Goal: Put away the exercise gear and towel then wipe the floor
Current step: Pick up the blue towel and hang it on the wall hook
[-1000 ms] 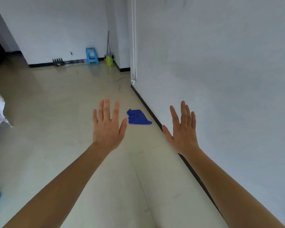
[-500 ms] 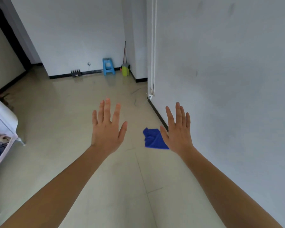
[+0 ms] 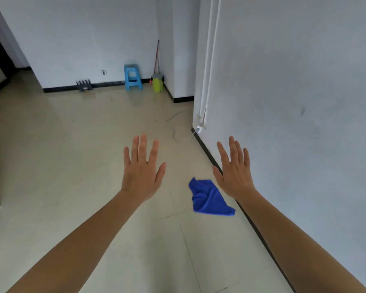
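Both hands spread and bare, blue cloth on the floor by the wall

The left hand (image 3: 141, 172) is stretched out in front with its back to the camera, fingers straight and a little apart, thumb out to the side, and it holds nothing. The right hand (image 3: 234, 172) is raised the same way, fingers straight and close together, also with nothing in it.

The blue cloth (image 3: 209, 199) lies crumpled on the floor (image 3: 72, 166) between the two forearms. In the picture it sits just below the right hand, nearer to that one than to the left. Its far edge comes close to the black skirting (image 3: 251, 225) at the foot of the wall (image 3: 304, 102) on the right. Whether the right hand touches the cloth cannot be told from this angle.

At the far end of the room a blue stool (image 3: 132, 77) stands against the back wall. A green bucket (image 3: 157, 83) sits in the corner just to the right of it, with a thin handle (image 3: 156, 56) rising behind it, and a dark rack (image 3: 84, 85) sits on the floor to the left. A white pipe (image 3: 207, 60) runs down the wall corner
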`<state>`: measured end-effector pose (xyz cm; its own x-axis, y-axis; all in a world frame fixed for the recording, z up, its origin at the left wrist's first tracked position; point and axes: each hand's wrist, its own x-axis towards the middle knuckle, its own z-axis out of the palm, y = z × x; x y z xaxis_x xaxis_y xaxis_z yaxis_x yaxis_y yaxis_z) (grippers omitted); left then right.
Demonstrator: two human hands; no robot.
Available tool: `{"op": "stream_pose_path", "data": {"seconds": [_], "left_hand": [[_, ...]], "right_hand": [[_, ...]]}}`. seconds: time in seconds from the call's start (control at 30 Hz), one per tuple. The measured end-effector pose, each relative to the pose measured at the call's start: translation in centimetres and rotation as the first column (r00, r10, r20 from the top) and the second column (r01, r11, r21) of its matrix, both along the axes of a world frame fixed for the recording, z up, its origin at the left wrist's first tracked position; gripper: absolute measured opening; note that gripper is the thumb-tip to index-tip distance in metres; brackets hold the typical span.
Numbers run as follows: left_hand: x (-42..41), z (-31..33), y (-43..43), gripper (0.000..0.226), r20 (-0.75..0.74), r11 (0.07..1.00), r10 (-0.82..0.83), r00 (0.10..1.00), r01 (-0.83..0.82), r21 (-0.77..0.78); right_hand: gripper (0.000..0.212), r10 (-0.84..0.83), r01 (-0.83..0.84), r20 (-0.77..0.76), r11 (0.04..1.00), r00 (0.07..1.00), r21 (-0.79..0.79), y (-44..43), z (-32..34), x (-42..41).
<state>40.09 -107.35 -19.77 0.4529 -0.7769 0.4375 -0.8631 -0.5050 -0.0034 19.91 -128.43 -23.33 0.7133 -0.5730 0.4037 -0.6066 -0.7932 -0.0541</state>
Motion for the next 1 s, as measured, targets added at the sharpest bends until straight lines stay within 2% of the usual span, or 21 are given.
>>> {"op": "stream_pose_path", "data": {"seconds": [0.23,0.4,0.6,0.73,0.87,1.0], "left_hand": [[10.9,-0.9,-15.7,0.067,-0.061,0.982,-0.177,0.982,0.18,0.056],[14.7,-6.7,-26.4,0.069,-0.125,0.935,-0.289,0.949,0.308,0.175],[19.7,-13.5,-38.6,0.071,-0.191,0.85,-0.319,0.928,0.369,0.376],[23.4,-15.8,-47.0,0.071,-0.199,0.782,-0.383,0.902,0.431,0.45],[26.7,-18.6,-53.3,0.074,-0.278,0.72,-0.389,0.878,0.479,0.503],[29.8,-24.5,-58.3,0.076,-0.339,0.629,-0.44,0.832,0.555,0.544]], "right_hand": [[0.075,-0.185,0.185,0.005,0.981,0.983,0.056,-9.8,-1.1,5.0],[0.077,-0.33,0.331,-0.03,0.932,0.943,0.144,-17.8,-6.1,6.4],[0.076,-0.436,0.442,-0.093,0.839,0.895,0.318,-27.6,-13.3,10.7],[0.072,-0.432,0.466,-0.177,0.795,0.884,0.388,-33.9,-16.1,15.2],[0.065,-0.424,0.515,-0.297,0.753,0.856,0.411,-38.3,-18.7,18.8],[0.057,-0.434,0.579,-0.395,0.7,0.81,0.418,-41.3,-23.5,21.1]]}}
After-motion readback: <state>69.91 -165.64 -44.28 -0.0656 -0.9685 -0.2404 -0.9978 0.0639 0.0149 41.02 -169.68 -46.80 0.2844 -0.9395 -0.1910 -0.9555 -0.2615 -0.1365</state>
